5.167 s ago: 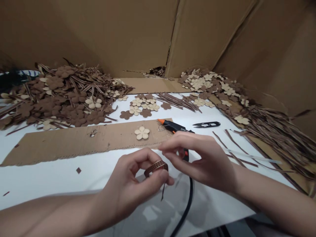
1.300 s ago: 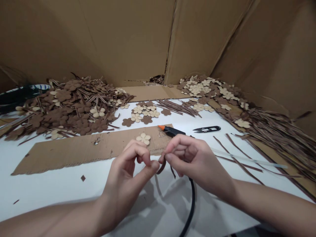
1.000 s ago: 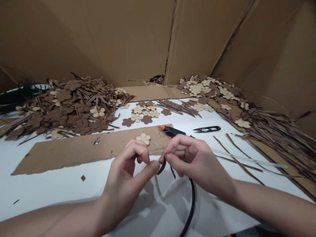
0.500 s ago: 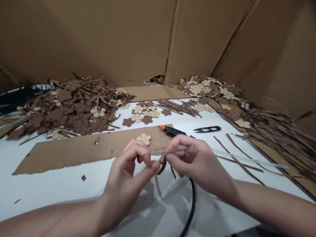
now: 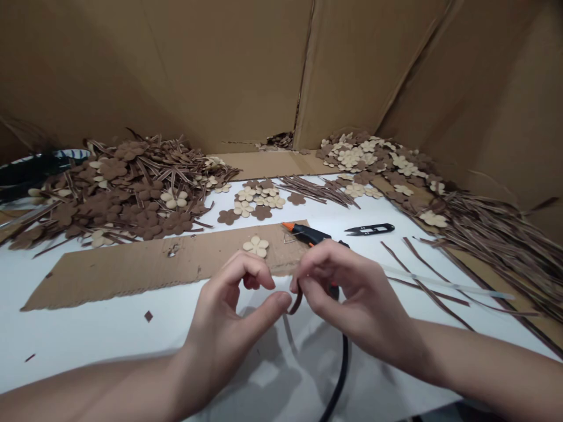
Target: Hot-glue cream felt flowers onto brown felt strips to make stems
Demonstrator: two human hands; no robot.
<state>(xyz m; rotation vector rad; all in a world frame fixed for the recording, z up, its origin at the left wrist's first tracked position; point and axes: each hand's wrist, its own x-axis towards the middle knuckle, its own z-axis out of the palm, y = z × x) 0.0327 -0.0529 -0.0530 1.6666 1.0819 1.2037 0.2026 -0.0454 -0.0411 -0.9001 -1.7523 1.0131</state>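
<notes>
A thin brown strip [image 5: 296, 303], bent into a curve, is pinched between the thumb and fingers of my right hand [image 5: 341, 287]. Beside it on the left, my left hand [image 5: 237, 310] has its thumb and curled fingers apart, the thumb tip close to the strip. Just beyond the hands, a cream flower [image 5: 255, 247] lies on a long piece of cardboard [image 5: 132, 271]. The black glue gun with an orange tip [image 5: 308, 232] rests at the cardboard's right end, partly hidden by my right hand.
Black thread snips [image 5: 369, 229] lie to the right, near loose strips [image 5: 433, 302]. A heap of flowers and strips [image 5: 136, 193] is at the left; more flowers [image 5: 352, 158] and a bundle of strips [image 5: 505, 240] are at the right. Cardboard walls [image 5: 176, 70] stand behind.
My left finger and thumb have parted more, and the fingers have come off the strip. My right hand has moved slightly right and still pinches the strip.
</notes>
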